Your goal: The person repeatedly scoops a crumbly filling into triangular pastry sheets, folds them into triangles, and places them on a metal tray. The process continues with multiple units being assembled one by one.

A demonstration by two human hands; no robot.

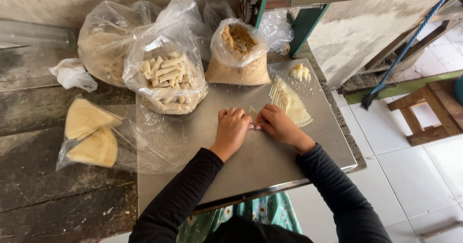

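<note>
Both hands work close together on a smooth, dull-grey metal sheet (270, 151) laid over a rough, dark wooden table (48, 175). The left hand (231, 129) is curled, fingers tucked down and pressing on a small pale wrapper piece (252, 112), a thin triangular bit of dough that peeks out between the two hands. The right hand (277, 124) is also bent, its fingertips pinching the same piece at the near edge, so the hands almost touch. Just beyond the right hand lies a fanned stack of wrappers (289, 103), thin, cream-coloured and sharp-cornered. Further back sits a little lump of pale filling (300, 72). An open clear plastic bag of finished rolls (166, 76), short, matte cylinders, stands to the left, next to a bag of coarse brown crumbs (238, 59). Near the left edge, a flat bag holds folded yellow sheets (91, 134), wedge-shaped and smooth.
</note>
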